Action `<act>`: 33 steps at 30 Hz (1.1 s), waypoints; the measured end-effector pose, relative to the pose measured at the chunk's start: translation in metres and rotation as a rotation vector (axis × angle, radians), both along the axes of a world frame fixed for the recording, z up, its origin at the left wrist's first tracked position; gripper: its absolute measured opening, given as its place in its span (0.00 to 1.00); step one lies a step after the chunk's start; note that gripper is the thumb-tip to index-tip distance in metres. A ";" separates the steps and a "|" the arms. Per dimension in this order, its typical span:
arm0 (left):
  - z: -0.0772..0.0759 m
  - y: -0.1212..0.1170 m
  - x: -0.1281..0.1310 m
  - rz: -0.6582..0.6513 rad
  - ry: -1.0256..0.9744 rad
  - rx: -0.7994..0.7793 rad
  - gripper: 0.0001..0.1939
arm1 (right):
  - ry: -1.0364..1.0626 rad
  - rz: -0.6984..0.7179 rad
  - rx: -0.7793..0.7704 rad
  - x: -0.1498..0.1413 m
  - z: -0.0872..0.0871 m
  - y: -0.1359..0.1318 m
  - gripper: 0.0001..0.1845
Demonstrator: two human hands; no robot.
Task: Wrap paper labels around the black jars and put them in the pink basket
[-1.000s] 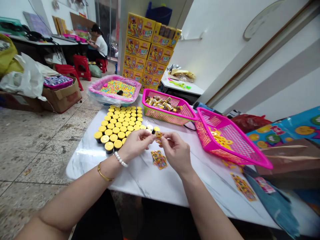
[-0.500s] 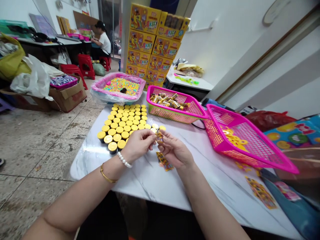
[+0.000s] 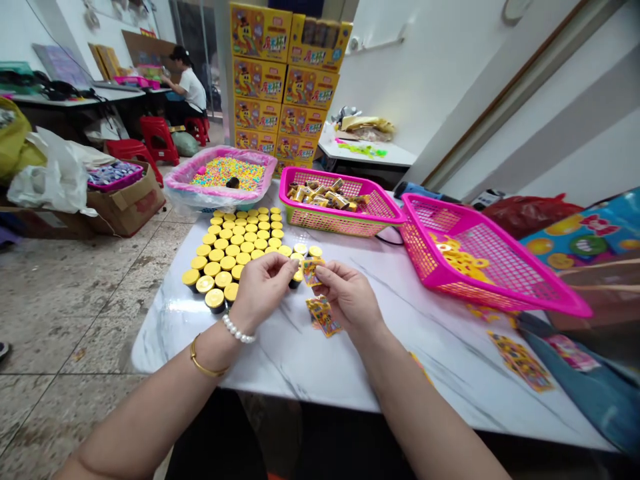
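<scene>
My right hand [image 3: 350,297] pinches a small colourful printed sticker [image 3: 312,272] between thumb and fingers. To its left, my left hand [image 3: 263,287] is closed in a pinch just apart from the sticker; anything tiny between its fingertips is too small to make out. Right beyond the left fingertips stand small dark cups with yellow lids [image 3: 219,255], packed in rows on the marbled white table [image 3: 280,353]. A printed sticker sheet [image 3: 324,317] lies flat on the table below my hands.
Behind the cups is a plastic-lined pink tub [image 3: 173,180] of coloured beads. A pink basket [image 3: 345,225] holds gold-wrapped pieces; another pink basket [image 3: 505,243] holds yellow rings. More printed sheets [image 3: 520,360] lie at right. Yellow boxes [image 3: 260,80] are stacked behind; a person [image 3: 190,90] sits far off.
My hands have drawn slightly apart, and the sticker now shows flat in my right fingers. The whole view has shifted a little.
</scene>
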State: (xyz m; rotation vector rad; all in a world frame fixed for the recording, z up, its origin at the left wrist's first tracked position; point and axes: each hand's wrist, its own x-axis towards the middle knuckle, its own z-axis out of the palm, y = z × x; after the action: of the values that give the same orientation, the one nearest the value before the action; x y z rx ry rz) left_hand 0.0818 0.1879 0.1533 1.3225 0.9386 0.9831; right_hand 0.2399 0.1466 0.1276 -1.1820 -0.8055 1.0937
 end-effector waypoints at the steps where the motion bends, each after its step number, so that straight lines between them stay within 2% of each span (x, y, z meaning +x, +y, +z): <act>1: 0.000 0.000 0.000 -0.015 0.007 0.002 0.16 | -0.058 -0.022 0.028 -0.001 -0.001 0.000 0.18; 6: -0.002 0.000 0.000 -0.077 -0.039 -0.100 0.20 | -0.289 -0.099 0.089 -0.007 0.001 -0.004 0.19; 12: 0.001 0.000 0.000 0.084 -0.105 -0.107 0.19 | -0.364 -0.186 0.096 -0.009 0.005 -0.005 0.16; 17: 0.000 0.000 0.000 -0.019 -0.057 -0.101 0.22 | -0.360 -0.157 0.145 -0.010 0.004 -0.005 0.15; 22: 0.002 -0.001 0.000 -0.062 -0.100 -0.140 0.21 | -0.391 -0.155 0.170 -0.013 0.002 -0.006 0.15; 28: 0.008 -0.002 0.000 0.039 -0.076 -0.069 0.13 | -0.409 -0.133 0.188 -0.016 0.002 -0.006 0.14; 33: 0.008 -0.002 0.001 0.064 -0.102 -0.062 0.13 | -0.469 -0.103 0.203 -0.013 0.001 -0.005 0.16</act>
State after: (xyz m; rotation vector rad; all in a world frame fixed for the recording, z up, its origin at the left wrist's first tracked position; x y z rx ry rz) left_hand 0.0826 0.1861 0.1608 1.1858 0.9307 1.0529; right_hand 0.2273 0.1417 0.1289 -1.3073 -1.1718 0.6354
